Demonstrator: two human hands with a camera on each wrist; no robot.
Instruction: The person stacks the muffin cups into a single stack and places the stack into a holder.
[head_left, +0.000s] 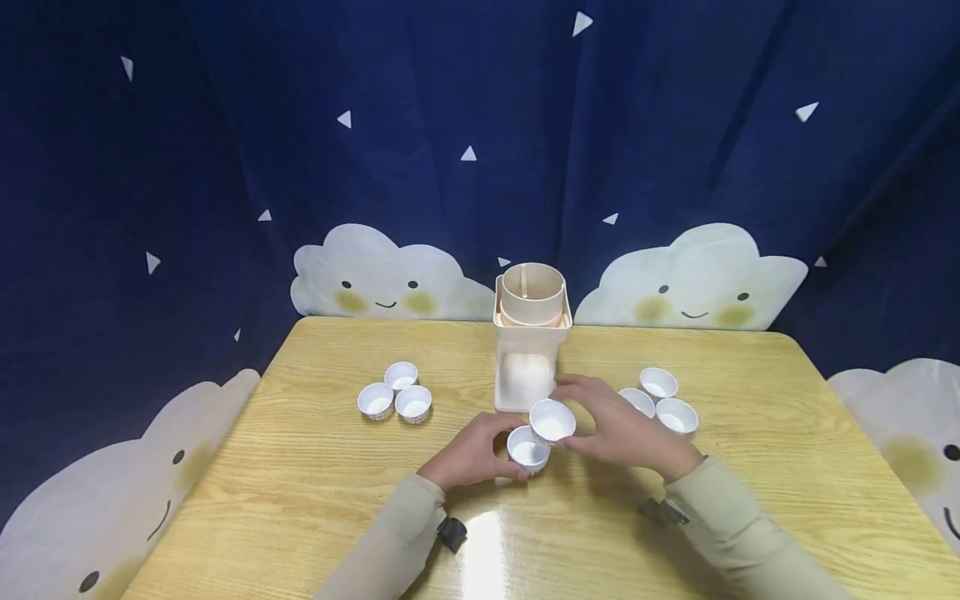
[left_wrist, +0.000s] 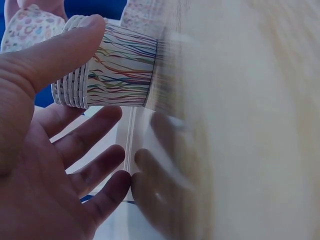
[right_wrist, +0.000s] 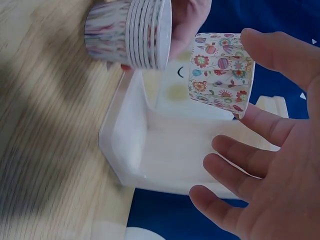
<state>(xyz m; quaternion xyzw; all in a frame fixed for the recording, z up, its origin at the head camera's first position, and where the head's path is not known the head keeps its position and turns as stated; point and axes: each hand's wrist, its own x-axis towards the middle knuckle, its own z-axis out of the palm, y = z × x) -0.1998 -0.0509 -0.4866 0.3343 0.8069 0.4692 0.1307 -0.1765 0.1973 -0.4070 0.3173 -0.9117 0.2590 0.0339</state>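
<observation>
Low over the middle of the table, my left hand point(head_left: 472, 454) pinches a stack of paper cups with coloured wavy stripes point(left_wrist: 122, 67) between thumb and index finger. Several nested rims show on this stack in the right wrist view. Whether its base touches the wood, I cannot tell. Slightly higher and to the right, my right hand point(head_left: 622, 425) holds a floral paper cup point(right_wrist: 220, 72) at its rim by thumb and index finger, with the other fingers spread. Both cups face mouth up, and the floral one is close beside the striped stack.
Behind the hands stands a beige holder point(head_left: 525, 379) with a round cylinder point(head_left: 532, 304) on top. Three white-lined cups point(head_left: 413, 403) are grouped at the left, and three more point(head_left: 677, 415) at the right. A dark blue curtain point(head_left: 450, 100) hangs behind the wooden table point(head_left: 300, 483).
</observation>
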